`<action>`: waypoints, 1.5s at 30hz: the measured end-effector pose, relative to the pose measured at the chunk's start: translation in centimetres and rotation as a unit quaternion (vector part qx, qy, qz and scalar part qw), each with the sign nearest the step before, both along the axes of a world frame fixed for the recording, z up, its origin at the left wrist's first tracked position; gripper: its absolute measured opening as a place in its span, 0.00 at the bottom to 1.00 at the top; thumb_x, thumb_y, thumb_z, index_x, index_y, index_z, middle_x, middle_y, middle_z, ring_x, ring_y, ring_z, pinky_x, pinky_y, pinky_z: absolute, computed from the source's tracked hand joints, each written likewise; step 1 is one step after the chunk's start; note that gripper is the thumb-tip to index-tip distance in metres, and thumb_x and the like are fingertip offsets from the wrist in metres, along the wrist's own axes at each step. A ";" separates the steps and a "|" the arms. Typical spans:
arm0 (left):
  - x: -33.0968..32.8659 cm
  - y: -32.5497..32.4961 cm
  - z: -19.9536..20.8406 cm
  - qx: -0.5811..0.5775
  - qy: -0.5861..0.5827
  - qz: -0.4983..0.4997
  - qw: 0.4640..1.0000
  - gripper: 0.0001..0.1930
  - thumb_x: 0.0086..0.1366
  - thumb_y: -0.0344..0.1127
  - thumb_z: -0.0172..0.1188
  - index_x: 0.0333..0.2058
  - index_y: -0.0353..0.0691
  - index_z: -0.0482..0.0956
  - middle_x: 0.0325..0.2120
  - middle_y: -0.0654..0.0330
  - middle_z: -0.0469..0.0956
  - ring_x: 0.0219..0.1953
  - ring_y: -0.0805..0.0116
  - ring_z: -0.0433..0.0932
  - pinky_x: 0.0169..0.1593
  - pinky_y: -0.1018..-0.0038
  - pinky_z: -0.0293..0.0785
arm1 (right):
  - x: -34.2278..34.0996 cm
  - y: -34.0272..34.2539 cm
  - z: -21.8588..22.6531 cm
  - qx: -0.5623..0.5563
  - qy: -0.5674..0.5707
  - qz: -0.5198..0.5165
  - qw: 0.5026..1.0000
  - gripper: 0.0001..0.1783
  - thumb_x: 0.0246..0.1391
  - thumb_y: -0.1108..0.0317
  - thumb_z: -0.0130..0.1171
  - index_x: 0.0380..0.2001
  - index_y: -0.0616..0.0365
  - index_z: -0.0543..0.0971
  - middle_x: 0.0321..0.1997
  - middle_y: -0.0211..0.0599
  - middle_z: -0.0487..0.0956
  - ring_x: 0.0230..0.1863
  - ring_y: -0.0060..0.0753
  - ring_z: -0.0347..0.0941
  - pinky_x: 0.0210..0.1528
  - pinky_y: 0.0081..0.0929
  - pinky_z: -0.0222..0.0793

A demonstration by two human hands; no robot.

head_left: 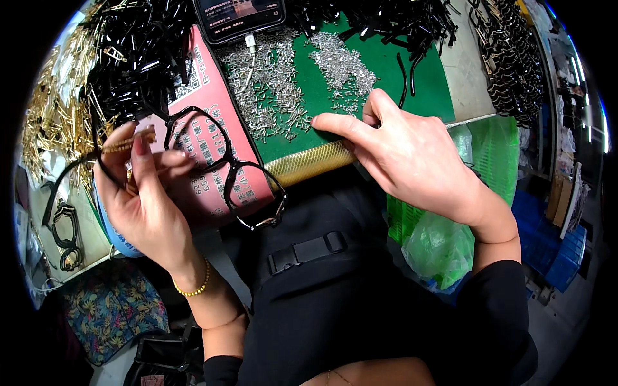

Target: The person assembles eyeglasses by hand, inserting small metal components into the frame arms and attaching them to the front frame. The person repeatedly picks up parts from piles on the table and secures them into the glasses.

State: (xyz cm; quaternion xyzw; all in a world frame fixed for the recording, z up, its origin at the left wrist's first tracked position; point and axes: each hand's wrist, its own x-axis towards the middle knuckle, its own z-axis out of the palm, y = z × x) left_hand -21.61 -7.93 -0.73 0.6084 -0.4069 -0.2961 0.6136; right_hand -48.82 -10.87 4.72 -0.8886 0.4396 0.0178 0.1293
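My left hand (147, 196) is closed around the side of a black eyeglass frame (229, 156), held tilted above the pink printed sheet. A thin gold temple piece (129, 145) lies between its fingers, near the frame's hinge side. My right hand (412, 154) is over the green mat (405, 83), one finger stretched to the edge of a spread of tiny silver screws or pins (273, 90). Its other fingers are bent, and their tips are partly hidden. A second pile of tiny silver parts (344, 67) lies just beyond that hand.
A phone (241, 19) with a white cable (250, 44) stands at the far edge. Black temples (141, 58) and gold temples (55, 109) are heaped at left, with more black pieces (515, 64) at right. Green plastic bags (444, 231) hang below the table's right side.
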 end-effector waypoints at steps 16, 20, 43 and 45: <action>-0.4 1.6 0.8 0.133 0.052 -0.198 0.970 0.10 0.74 0.25 0.51 0.51 0.32 0.74 0.39 0.57 0.83 0.32 0.77 0.84 0.32 0.85 0.79 | 3.4 -0.1 1.2 0.100 -0.040 0.094 0.990 0.38 0.50 0.74 0.60 0.64 0.29 0.73 0.32 0.35 0.69 0.27 0.36 0.74 0.25 0.34 0.72; -0.8 1.5 0.8 0.131 -0.003 -0.198 0.971 0.08 0.74 0.24 0.51 0.48 0.33 0.76 0.37 0.60 0.83 0.31 0.79 0.83 0.31 0.85 0.78 | 4.0 -0.8 0.4 0.048 -0.052 0.131 0.989 0.38 0.49 0.74 0.60 0.64 0.30 0.72 0.32 0.36 0.69 0.29 0.36 0.75 0.23 0.33 0.71; -0.7 1.9 -0.5 0.009 -0.333 -0.183 0.925 0.10 0.66 0.16 0.52 0.43 0.33 0.78 0.29 0.60 0.81 0.25 0.77 0.79 0.29 0.80 0.74 | 4.7 -1.4 0.1 0.064 -0.035 0.153 0.986 0.33 0.49 0.73 0.60 0.60 0.35 0.76 0.35 0.37 0.70 0.30 0.38 0.77 0.23 0.33 0.72; -0.9 1.9 -0.3 0.058 -0.278 -0.176 0.943 0.08 0.68 0.18 0.53 0.42 0.33 0.78 0.28 0.61 0.81 0.24 0.79 0.79 0.27 0.82 0.73 | 4.8 -1.4 0.0 0.047 -0.047 0.150 0.987 0.33 0.49 0.72 0.61 0.60 0.35 0.76 0.34 0.37 0.70 0.30 0.38 0.77 0.23 0.33 0.72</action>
